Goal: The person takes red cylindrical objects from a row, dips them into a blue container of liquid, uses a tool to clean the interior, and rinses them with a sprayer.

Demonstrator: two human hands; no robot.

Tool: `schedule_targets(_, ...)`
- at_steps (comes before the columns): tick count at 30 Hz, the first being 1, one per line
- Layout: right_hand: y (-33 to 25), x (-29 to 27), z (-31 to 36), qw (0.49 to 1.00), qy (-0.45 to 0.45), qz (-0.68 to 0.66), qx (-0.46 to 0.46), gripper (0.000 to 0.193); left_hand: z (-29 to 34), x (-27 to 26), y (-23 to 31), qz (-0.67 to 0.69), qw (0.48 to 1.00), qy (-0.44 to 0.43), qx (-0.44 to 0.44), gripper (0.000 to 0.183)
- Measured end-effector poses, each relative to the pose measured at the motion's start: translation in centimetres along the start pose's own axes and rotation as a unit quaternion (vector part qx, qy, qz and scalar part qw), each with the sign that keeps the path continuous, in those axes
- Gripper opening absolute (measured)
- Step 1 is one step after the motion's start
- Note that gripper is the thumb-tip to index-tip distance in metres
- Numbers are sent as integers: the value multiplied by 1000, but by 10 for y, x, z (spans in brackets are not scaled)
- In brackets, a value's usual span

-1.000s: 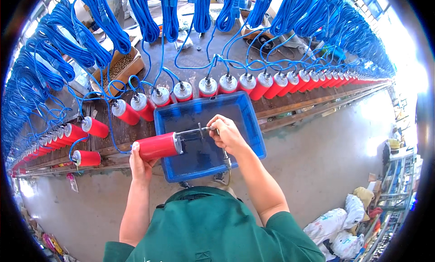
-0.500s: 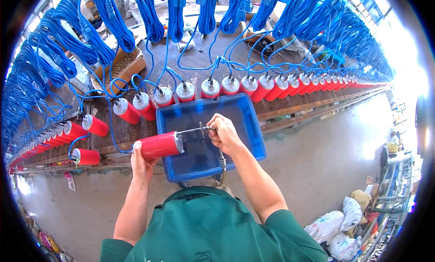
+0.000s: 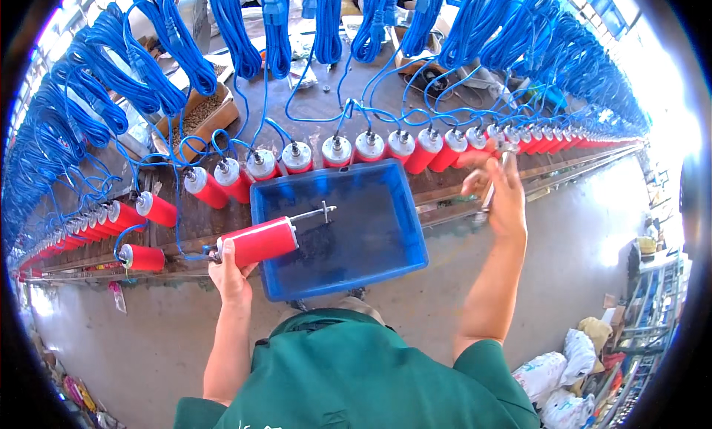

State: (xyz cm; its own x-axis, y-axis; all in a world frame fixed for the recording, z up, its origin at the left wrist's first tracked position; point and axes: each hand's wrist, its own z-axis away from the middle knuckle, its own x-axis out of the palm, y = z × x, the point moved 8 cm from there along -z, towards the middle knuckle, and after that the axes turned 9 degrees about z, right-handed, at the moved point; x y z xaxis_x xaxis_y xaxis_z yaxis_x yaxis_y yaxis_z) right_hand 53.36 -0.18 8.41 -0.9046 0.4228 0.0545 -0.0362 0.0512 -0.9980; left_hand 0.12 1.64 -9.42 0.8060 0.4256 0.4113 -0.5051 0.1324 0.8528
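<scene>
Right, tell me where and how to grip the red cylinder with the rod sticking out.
Probably around the middle of the red cylinder, from above: its round barrel lies crosswise with the upper surface exposed, while the thin rod juts from its right end and the left hand holds it near the left end.

Cylinder [image 3: 259, 242] — partly over tub [image 3: 348, 283] | carton [image 3: 213, 131] (on bench [image 3: 308, 103]) — behind, left

A red cylinder [image 3: 259, 243] lies slightly tilted across the left edge of the blue tub [image 3: 407, 221]; from its right end a thin metal rod [image 3: 307, 215] with a crosspiece [image 3: 325, 212] juts above the tub. Right of the tub, a slim metal tool [image 3: 487, 198] slants, blurred.
</scene>
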Motion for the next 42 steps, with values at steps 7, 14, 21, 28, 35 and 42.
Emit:
schedule_targets(7, 211, -100, 19, 940, -5, 155, 302, 47, 7, 75, 0, -101, 972, -96, 191, 50)
schedule_targets(14, 182, -116, -33, 944, -72, 192, 258, 19, -12, 103, -89, -121, 991, -49, 13, 43)
schedule_targets(21, 277, -131, 0, 932, -78, 146, 322, 25, -31, 84, -138, -56, 992, -8, -111, 35)
schedule_targets(28, 345, -152, -25, 875, 37, 470, 106, 37, -35, 75, -149, -40, 982, 7, -186, 44)
schedule_targets(35, 298, -91, -34, 798, 27, 601, 49, 45, -29, 35, -153, -123, 961, 2, -247, 36)
schedule_targets(42, 282, -84, -28, 741, 26, 667, 75, 40, 13, 55, -110, -179, 950, -109, -231, 69)
